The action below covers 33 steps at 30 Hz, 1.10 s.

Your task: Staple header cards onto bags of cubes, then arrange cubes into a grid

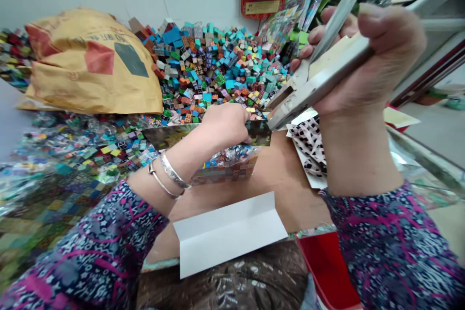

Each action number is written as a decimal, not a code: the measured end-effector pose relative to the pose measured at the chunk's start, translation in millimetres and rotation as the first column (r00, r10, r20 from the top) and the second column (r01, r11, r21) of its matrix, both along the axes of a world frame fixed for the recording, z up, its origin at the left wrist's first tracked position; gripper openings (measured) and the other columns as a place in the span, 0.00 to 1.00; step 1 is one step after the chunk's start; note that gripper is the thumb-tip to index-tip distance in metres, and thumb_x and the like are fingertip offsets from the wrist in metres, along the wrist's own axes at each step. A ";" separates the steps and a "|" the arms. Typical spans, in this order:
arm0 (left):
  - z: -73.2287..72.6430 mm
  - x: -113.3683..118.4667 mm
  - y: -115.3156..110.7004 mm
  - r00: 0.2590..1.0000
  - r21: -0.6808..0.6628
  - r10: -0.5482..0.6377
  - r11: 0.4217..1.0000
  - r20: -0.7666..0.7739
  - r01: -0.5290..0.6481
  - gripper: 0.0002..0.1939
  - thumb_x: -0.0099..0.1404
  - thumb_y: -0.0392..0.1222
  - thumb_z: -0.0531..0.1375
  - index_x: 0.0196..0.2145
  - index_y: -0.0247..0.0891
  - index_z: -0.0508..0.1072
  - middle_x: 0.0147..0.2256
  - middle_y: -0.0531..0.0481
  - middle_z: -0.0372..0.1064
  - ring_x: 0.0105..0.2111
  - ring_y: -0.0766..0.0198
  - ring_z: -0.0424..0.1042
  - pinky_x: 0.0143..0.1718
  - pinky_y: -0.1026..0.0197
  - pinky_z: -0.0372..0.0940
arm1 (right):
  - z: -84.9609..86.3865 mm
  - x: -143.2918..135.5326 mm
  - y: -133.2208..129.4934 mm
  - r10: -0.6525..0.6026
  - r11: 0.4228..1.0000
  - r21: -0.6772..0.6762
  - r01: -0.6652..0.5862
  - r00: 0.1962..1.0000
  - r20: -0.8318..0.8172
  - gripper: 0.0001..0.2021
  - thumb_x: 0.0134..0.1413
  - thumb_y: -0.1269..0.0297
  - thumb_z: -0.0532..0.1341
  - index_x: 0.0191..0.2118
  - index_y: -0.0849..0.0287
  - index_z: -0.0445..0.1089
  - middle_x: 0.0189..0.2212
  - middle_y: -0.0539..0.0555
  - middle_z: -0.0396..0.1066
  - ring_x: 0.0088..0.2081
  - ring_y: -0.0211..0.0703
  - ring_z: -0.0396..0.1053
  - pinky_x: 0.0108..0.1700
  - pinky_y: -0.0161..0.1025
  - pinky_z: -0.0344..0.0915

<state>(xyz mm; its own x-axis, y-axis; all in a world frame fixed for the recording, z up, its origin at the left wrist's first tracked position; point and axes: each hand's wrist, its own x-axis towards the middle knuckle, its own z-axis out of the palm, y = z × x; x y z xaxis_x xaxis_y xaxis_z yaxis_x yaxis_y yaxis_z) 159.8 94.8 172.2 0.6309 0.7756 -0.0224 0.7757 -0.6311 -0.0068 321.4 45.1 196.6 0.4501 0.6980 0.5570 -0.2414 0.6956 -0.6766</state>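
Observation:
My right hand is raised and wrapped round a metal plier stapler. The stapler's jaws point down-left and meet the right end of a dark printed card strip. My left hand is closed, pinching that strip near its right half; its fingertips are partly hidden. Below the strip sits a clear plastic bag of small cubes, upright on the table. A creased white card lies nearer to me, by my lap.
A large heap of coloured cubes fills the back of the wooden table. A yellow sack lies on it. Filled clear bags cover the left side. A black-and-white patterned piece is at right, a red container below.

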 end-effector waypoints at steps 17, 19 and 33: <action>-8.2 -13.3 4.5 0.969 0.126 -0.226 0.963 -0.096 0.237 0.13 0.58 0.45 0.59 0.40 0.44 0.77 0.35 0.47 0.77 0.39 0.51 0.75 0.38 0.54 0.63 | -1.1 -15.3 -9.8 0.035 0.992 -0.121 -0.035 0.999 0.000 0.10 0.34 0.61 0.60 0.29 0.55 0.70 0.28 0.51 0.65 0.29 0.40 0.63 0.28 0.39 0.64; -6.8 -17.5 5.0 0.972 0.160 -0.198 0.963 -0.129 0.218 0.13 0.58 0.48 0.60 0.39 0.42 0.76 0.34 0.46 0.77 0.40 0.49 0.75 0.41 0.52 0.63 | -4.8 -20.9 -6.3 0.068 0.988 -0.137 -0.070 0.998 -0.013 0.08 0.35 0.62 0.61 0.28 0.55 0.70 0.28 0.50 0.65 0.29 0.40 0.63 0.29 0.39 0.65; -16.4 -26.0 3.8 0.996 0.116 -0.074 0.991 0.049 0.068 0.15 0.57 0.52 0.59 0.35 0.42 0.79 0.32 0.42 0.76 0.37 0.44 0.76 0.33 0.53 0.65 | -22.9 -55.8 10.5 0.088 0.961 -0.270 -0.063 0.992 0.085 0.11 0.35 0.61 0.65 0.31 0.49 0.67 0.24 0.45 0.63 0.25 0.40 0.60 0.29 0.40 0.62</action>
<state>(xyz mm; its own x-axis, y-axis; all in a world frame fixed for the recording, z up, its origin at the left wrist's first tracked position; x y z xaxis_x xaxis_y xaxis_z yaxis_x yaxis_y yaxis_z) 133.8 98.6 155.8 0.6827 0.7241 0.0982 0.7298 -0.6824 -0.0420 265.6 55.7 173.6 0.3445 0.8566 0.3842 -0.2119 0.4696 -0.8571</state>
